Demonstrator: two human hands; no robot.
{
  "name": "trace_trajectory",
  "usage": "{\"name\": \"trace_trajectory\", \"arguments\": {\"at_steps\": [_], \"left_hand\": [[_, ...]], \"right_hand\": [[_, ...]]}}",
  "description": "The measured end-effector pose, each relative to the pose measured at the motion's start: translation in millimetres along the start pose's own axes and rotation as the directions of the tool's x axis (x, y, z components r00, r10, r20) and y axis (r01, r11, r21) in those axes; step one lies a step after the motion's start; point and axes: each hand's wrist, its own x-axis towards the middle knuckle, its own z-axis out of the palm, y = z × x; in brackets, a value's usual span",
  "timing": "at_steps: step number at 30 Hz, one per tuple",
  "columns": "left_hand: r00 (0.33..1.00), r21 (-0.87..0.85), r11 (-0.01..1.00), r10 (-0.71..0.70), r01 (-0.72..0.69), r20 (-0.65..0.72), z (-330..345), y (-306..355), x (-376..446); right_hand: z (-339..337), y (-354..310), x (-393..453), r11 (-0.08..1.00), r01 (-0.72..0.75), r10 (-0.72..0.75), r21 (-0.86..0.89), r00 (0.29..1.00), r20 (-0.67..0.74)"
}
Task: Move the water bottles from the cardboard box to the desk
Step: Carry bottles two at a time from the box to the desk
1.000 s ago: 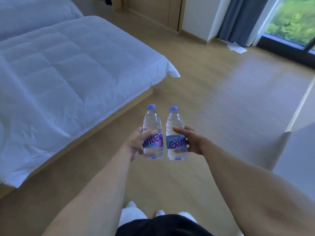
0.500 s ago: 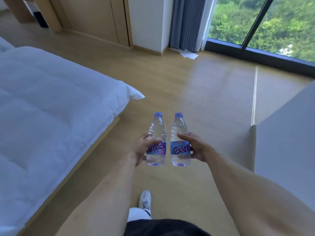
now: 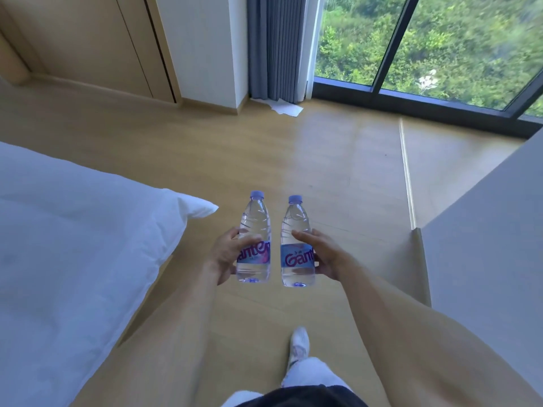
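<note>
Head view shows left hand and right hand, fingers wrapped round one upright water bottle and another, with the grey tabletop now nearer at right, so carrying continues toward placement.

Two bottles stand upright side by side in the air, close but apart: the left bottle in the left hand, the right bottle in the right hand. A bed lies left of them, what may be a desk to the right (only partly in view). Ahead, the window stands right of the curtain.
</note>
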Motion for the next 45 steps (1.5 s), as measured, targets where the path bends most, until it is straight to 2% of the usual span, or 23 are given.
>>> {"name": "trace_trajectory", "arguments": {"at_steps": [8, 15, 24, 33, 40, 45], "left_hand": [[0.997, -0.020, 1.000, 0.002, -0.004, -0.073, 4.7, 70.7, 128.7], [0.988, -0.117, 0.993, -0.025, 0.006, -0.155, 22.3, 139.9, 227.5], [0.966, -0.184, 0.983, -0.043, -0.004, -0.254, 9.3, 198.5, 325.5], [0.972, -0.208, 0.978, -0.045, -0.005, -0.232, -51.4, 259.4, 456.4], [0.976, -0.220, 0.975, -0.060, 0.012, -0.210, -134.7, 348.4, 552.4], [0.964, -0.231, 0.973, -0.051, -0.011, -0.262, -192.4, 406.7, 604.6]], "right_hand": [[-32.3, -87.7, 135.6, 1.000, -0.005, 0.007, -0.031, 0.999, 0.054], [-68.6, -187.8, 233.9, 0.995, 0.001, 0.012, -0.098, 0.991, 0.133], [-66.6, -270.2, 332.7, 0.989, -0.028, 0.054, -0.145, 0.982, 0.182], [-30.3, -352.9, 462.1, 0.980, -0.031, 0.068, -0.195, 0.981, 0.183], [26.1, -456.5, 571.7, 0.980, -0.028, 0.061, -0.195, 0.984, 0.169], [76.4, -519.7, 639.6, 0.980, -0.002, 0.043, -0.198, 0.977, 0.207]]}}
